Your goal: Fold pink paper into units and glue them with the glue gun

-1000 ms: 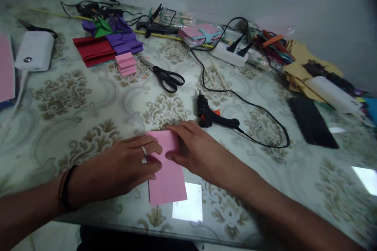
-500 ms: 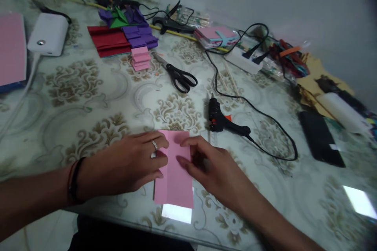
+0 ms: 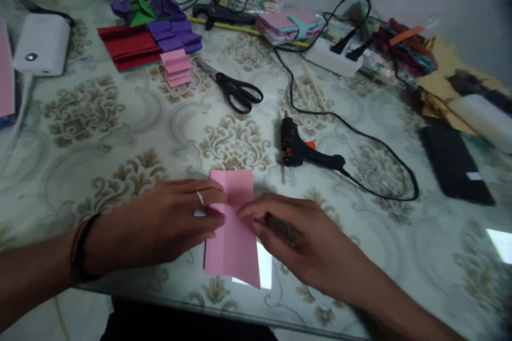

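Note:
A pink sheet of folded paper [image 3: 240, 250] lies near the table's front edge, with a lengthwise crease left of its middle. My left hand [image 3: 160, 224], wearing a ring, grips the left edge with bent fingertips on the paper. Thumb and index finger of my right hand [image 3: 304, 240] pinch the right edge, which is lifted a little off the table. Beyond my right hand lies a black glue gun [image 3: 308, 152]. Black-handled scissors [image 3: 236, 90] rest farther back, near a small pleated pink paper [image 3: 176, 68].
Red folded paper [image 3: 130, 45] and purple folded paper [image 3: 174, 36] lie at the back left. A white power bank [image 3: 42, 45] with a cable is at far left. A power strip [image 3: 334, 57], the glue gun's cord, and a black phone [image 3: 456, 165] are on the right.
My right hand has shifted slightly down along the paper's right edge, and that edge now bends upward. My left hand keeps its place on the paper. The view has tilted slightly.

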A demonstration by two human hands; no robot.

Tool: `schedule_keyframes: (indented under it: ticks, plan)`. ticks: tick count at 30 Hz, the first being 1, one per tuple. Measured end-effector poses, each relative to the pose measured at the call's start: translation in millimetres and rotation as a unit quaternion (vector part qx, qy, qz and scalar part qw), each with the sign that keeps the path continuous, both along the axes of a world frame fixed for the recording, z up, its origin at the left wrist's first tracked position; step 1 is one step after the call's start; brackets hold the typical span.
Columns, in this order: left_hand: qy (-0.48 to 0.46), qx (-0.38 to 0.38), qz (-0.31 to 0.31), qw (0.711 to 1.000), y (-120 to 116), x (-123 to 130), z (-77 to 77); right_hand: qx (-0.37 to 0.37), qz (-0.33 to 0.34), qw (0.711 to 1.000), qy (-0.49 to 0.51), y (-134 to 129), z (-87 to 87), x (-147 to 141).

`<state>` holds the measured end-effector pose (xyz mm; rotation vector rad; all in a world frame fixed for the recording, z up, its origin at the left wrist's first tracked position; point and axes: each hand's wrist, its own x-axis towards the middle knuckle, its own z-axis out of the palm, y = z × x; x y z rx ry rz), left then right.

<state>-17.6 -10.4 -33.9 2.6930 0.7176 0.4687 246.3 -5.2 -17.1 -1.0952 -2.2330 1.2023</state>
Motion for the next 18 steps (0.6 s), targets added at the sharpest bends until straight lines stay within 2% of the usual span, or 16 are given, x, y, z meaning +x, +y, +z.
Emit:
schedule_keyframes:
  ticks: [4,9,13,18]
  plan:
    - [-0.021,0.003,-0.012,1.0,2,1,4.3,0.02,0.048,0.999,0.003,4,-0.5,9]
    - [-0.014,-0.023,0.014,1.0,4,-1,7.1,0.026,0.089,0.996,0.015,7,-10.3,7]
    - [-0.016,-0.011,-0.012,1.0,9,-7,4.7,0.035,0.109,0.993,-0.007,8,-12.5,7]
    - [-0.013,-0.029,-0.011,0.999,11,-9,4.1,0.017,0.119,0.993,-0.007,9,-11.6,7]
